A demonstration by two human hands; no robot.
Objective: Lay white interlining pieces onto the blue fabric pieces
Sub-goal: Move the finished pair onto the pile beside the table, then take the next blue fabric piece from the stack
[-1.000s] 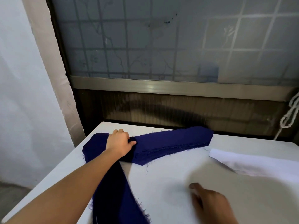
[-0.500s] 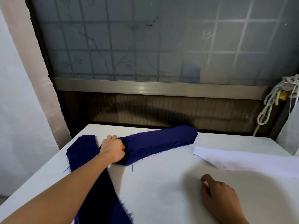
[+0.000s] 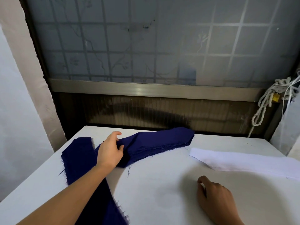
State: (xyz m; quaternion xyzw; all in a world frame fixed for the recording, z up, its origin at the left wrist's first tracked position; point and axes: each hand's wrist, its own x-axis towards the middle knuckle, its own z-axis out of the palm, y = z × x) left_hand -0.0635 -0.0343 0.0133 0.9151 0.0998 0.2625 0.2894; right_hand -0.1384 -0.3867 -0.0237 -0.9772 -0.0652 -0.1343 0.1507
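A person's left hand rests on the end of a stack of blue fabric pieces lying near the far edge of the white surface. Its grip looks loose, fingers arched and thumb against the cloth, but whether it pinches a layer cannot be told. The right hand lies by the near edge, loosely curled, holding nothing. A white interlining piece lies flat toward the right edge. Both cloths look light and limp, probably best lifted by an end.
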